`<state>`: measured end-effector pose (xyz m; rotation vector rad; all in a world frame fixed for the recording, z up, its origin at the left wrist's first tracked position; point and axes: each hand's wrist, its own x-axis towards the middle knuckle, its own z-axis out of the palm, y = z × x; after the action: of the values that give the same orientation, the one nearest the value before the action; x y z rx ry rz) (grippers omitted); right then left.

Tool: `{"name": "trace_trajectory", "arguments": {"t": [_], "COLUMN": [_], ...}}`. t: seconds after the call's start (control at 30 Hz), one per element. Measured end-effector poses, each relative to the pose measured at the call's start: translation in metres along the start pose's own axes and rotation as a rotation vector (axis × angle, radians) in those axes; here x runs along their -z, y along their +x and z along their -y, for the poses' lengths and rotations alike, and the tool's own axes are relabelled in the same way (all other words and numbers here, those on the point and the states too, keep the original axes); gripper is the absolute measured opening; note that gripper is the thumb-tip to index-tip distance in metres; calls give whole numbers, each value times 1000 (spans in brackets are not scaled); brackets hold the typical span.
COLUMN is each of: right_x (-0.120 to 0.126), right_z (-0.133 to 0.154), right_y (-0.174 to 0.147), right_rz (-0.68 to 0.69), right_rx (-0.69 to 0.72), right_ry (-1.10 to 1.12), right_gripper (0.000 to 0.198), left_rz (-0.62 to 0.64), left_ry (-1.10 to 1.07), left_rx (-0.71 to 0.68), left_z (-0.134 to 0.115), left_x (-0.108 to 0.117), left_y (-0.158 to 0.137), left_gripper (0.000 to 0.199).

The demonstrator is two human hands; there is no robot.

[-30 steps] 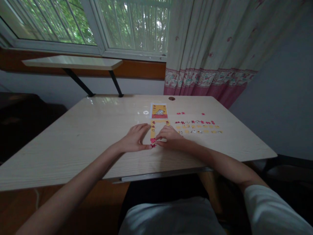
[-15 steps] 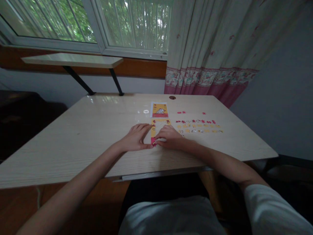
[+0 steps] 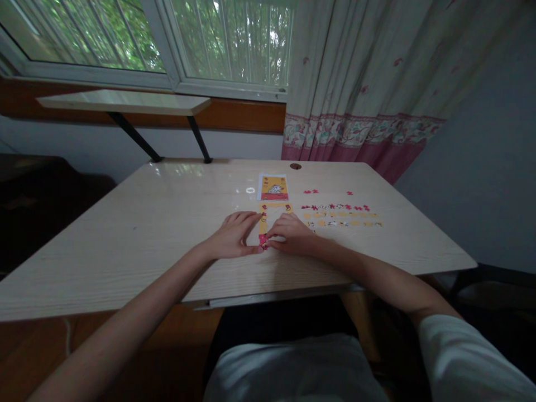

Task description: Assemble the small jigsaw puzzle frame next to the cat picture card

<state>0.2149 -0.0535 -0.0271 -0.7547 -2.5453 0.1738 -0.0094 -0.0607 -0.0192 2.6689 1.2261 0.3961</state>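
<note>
A partly assembled jigsaw puzzle (image 3: 263, 228) with a yellow and red border lies on the desk between my hands. My left hand (image 3: 235, 235) rests at its left edge, thumb and fingers apart, the thumb tip touching the lower left corner. My right hand (image 3: 288, 234) pinches at a red puzzle piece (image 3: 265, 243) in that corner; the fingers partly cover it. Just beyond the puzzle lies a picture card (image 3: 274, 188) showing a white animal on yellow and red. Rows of loose puzzle pieces (image 3: 335, 207), red, yellow and white, lie to the right.
The pale wooden desk (image 3: 159, 234) has a round cable hole (image 3: 295, 166) near its back edge. A raised shelf (image 3: 125, 102) on black legs stands at the back left. A window (image 3: 230, 44) and a floral curtain (image 3: 335, 89) are behind the desk.
Both hands stay at the puzzle's lower left corner. No clear movement shows beyond a very slight shift of the view.
</note>
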Motion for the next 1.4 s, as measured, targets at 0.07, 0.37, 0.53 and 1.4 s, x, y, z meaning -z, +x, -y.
{"name": "trace_trajectory", "arguments": {"t": [0.07, 0.37, 0.53, 1.4], "right_x": [-1, -1, 0, -5], "right_z": [0, 0, 2, -3], "right_y": [0, 2, 3, 0], "right_rz": [-4, 15, 40, -16], "right_rx": [6, -7, -15, 60], "right_ry": [0, -20, -18, -13], "right_gripper": [15, 14, 14, 18], "left_rz": [0, -12, 3, 36], "left_ry": [2, -13, -5, 58], "left_rx": [-7, -24, -4, 5], "left_z": [1, -1, -4, 2], "left_x": [-1, 1, 4, 0], "left_y": [0, -1, -1, -2], "left_gripper": [85, 81, 80, 83]}}
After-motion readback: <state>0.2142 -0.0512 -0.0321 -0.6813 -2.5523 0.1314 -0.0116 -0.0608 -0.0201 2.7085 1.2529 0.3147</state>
